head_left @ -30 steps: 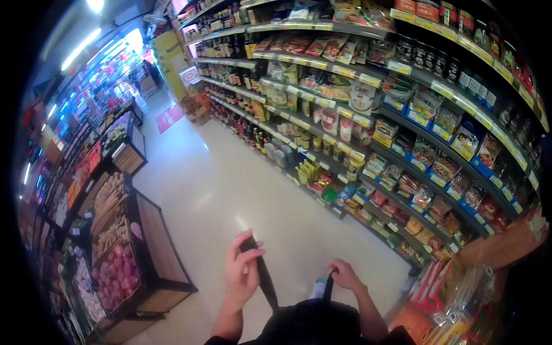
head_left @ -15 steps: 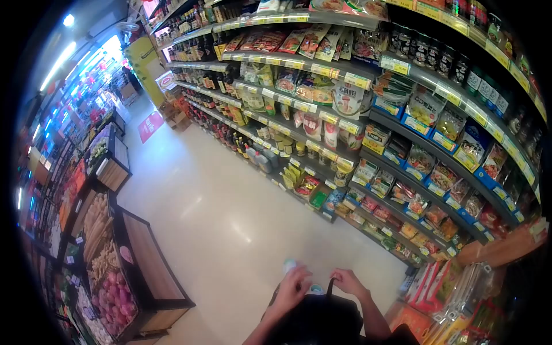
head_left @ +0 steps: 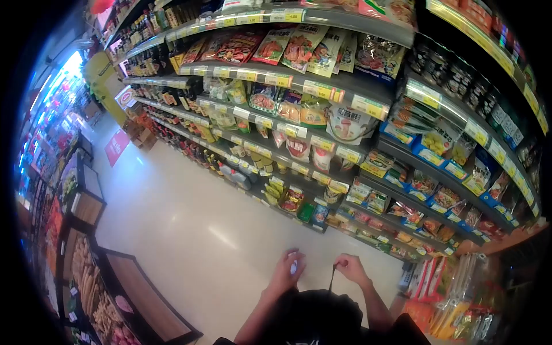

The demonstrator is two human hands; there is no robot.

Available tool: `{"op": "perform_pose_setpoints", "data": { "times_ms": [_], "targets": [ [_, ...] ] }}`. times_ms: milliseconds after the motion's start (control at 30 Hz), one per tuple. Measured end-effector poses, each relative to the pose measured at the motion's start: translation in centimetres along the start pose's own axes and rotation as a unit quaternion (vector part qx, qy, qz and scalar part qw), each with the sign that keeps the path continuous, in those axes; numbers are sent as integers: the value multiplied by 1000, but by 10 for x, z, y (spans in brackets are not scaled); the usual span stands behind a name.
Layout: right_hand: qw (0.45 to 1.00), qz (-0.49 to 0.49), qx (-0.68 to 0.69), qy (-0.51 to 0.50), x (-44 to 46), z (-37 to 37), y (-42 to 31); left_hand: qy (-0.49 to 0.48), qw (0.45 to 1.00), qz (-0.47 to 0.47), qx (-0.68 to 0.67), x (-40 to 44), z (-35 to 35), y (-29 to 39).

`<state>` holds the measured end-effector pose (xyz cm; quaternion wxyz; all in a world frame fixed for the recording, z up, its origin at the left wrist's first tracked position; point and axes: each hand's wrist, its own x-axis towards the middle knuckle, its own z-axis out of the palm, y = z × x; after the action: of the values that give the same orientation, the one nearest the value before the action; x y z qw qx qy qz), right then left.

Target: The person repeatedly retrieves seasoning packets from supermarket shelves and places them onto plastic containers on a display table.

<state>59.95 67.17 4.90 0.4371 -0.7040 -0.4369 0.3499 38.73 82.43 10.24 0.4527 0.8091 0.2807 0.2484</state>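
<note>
A thin dark strap [head_left: 332,279] rises from the black bag or cloth [head_left: 322,313] in front of my body. My right hand [head_left: 351,268] is closed on its upper end. To the left, my left hand [head_left: 289,268] has curled fingers, with a small whitish-blue patch showing beside them; whether it is held or lies beyond the hand cannot be made out. The two hands are apart, both low in the view above the pale floor.
Shelves [head_left: 253,75] of packets, jars and bottles run along the right side. Wood-sided produce stands [head_left: 141,287] line the left. Cardboard boxes [head_left: 138,131] sit near a pink floor mat [head_left: 117,147]. Hanging packets [head_left: 448,293] are at the lower right.
My left hand has let go of the dark strap it held and moved down and right towards my right hand, which keeps its strap. The view has turned right, bringing the shelves closer.
</note>
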Motion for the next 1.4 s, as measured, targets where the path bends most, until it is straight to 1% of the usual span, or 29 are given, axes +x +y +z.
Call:
{"op": "perform_pose_setpoints", "data": {
  "times_ms": [67,100,133,200,267,300,333,367,400,433,467,500,533,567,600,633,667,700,733,800,833,933,967,1067,1100,1133,1200,1300,1400],
  "targets": [
    [1000,8,15,17,34,-1,-13,-5,1000,1,7,29,-25,-11],
    [1000,-1,13,-6,52,-5,-26,9,999,21,26,42,-34,-22],
    [999,-17,37,20,69,-8,-41,8,1000,16,26,54,-47,-27],
    [992,-52,86,72,104,-17,-76,15,1000,-7,-22,78,-70,-27],
    [975,-83,146,143,138,-39,-128,25,997,47,-48,109,-82,-33],
    [970,-115,130,168,152,-51,-152,28,994,82,-63,129,-86,-32],
    [970,-142,90,178,159,-65,-199,29,990,115,-77,150,-90,-28],
    [957,-189,106,194,174,-78,-218,4,988,116,-103,173,-95,-10],
    [938,-263,57,219,193,-96,-240,-20,985,113,-128,198,-98,13],
    [928,-293,93,209,207,-113,-259,-17,971,201,-127,227,-98,26],
    [924,-252,74,279,221,-126,-286,-29,961,231,-150,255,-96,43],
    [904,-272,49,325,243,-143,-293,-31,958,228,-168,276,-98,75],
    [882,-293,22,369,262,-160,-301,-16,951,257,-169,298,-99,101],
    [886,-251,45,387,272,-170,-309,-33,940,270,-207,321,-99,121],
    [889,-210,68,401,283,-179,-318,-43,936,254,-239,347,-95,133],
    [878,-164,10,449,302,-197,-314,-52,931,239,-270,372,-94,145],
    [875,-161,15,456,322,-216,-301,-78,918,237,-307,388,-96,162],
    [871,-161,20,463,344,-235,-287,-102,923,237,-286,403,-95,174],
    [867,-160,26,472,357,-250,-280,-125,912,225,-320,416,-93,185],
    [860,-95,-4,501,366,-264,-279,-176,886,191,-384,437,-87,202],
    [855,-60,-17,514,366,-266,-276,-193,883,198,-379,450,-82,204],
    [851,-83,-55,515,360,-264,-283,-192,895,202,-349,474,-71,203],
    [831,-51,-70,550,358,-254,-287,-199,898,183,-347,480,-68,201],
    [807,17,-184,561,353,-225,-310,-197,905,173,-335,498,-55,188],
    [802,6,-162,574,351,-221,-311,-196,904,171,-340,494,-58,190],
    [805,-68,-141,572,349,-223,-309,-172,903,151,-362,485,-62,197],
    [829,-77,-60,551,342,-217,-313,-191,901,154,-357,489,-62,195],
    [827,-30,-138,544,344,-223,-312,-183,908,146,-348,493,-60,192],
    [790,-87,-179,579,330,-210,-324,-75,925,232,-292,516,-42,174]
  ]
}}
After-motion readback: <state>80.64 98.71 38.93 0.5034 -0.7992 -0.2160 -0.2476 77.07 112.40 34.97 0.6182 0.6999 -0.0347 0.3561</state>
